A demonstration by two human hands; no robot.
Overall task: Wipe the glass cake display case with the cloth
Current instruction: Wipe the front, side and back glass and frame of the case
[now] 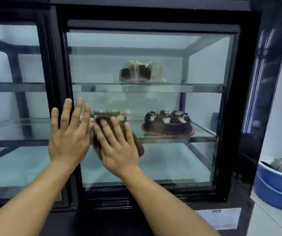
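Observation:
The glass cake display case [155, 160] fills the view, black-framed, with glass shelves. My right hand [118, 147] lies flat on a brown cloth [137, 143], pressing it against the front glass at lower left of the right door. My left hand [68, 133] is spread flat, fingers apart, against the black frame and glass just left of the cloth, holding nothing. Behind the glass sit a cut cake [142, 72] on the upper shelf, a round chocolate cake [168, 123] on the middle shelf, and a decorated cake [109, 114] partly hidden by my hands.
A second glass door section [14, 108] stands to the left. At the right, stacked blue tubs [276, 188] holding a grey rag sit on a white counter [269, 222] beside the case.

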